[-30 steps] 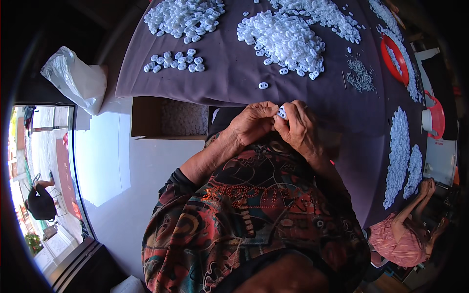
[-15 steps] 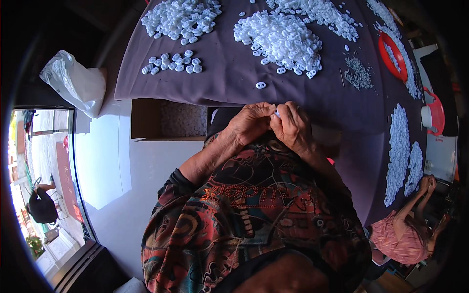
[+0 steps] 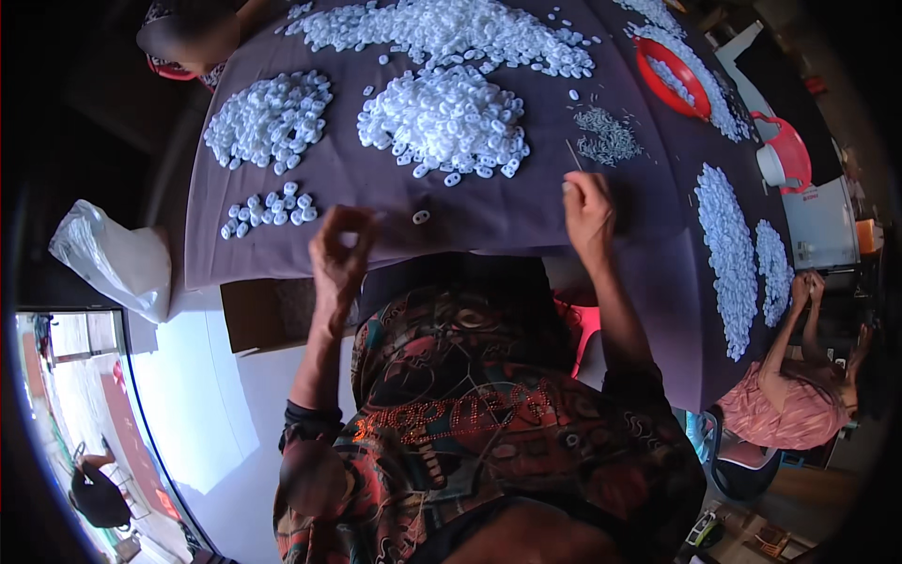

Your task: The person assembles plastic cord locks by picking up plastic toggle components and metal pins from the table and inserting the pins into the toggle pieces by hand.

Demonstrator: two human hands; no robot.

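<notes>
A red bowl (image 3: 673, 77) at the table's far right holds a few small white plastic rings, and more lie in six loose heaps on the purple cloth (image 3: 489, 211). The left hand (image 3: 340, 246) is curled with fingertips pinched, though whether it grips anything cannot be told, and one lone ring (image 3: 421, 217) lies flat just right of it. The right hand (image 3: 589, 209), mostly closed, pinches a thin pin (image 3: 572, 156) whose long axis points up and away toward the small grey pile of pins (image 3: 608, 139).

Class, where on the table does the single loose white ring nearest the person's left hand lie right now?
In the head view, the single white ring lies alone on the purple cloth, just right of the left hand, below the big central pile of white rings.
</notes>
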